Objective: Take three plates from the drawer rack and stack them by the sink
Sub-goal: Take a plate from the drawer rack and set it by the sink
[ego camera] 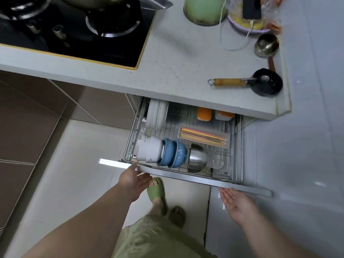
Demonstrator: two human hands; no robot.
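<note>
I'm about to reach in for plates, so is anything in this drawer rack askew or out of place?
Nothing looks damaged or spilled. The white plates stand on edge at the rack's back left. The white, blue and steel bowls lie nested on their sides along the front, apparently stored that way.

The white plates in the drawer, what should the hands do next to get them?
Probably reach the left hand in for the white plates standing upright at the back left of the wire drawer rack. Both it and the right hand are empty at the metal drawer front, and the drawer is open.
</note>
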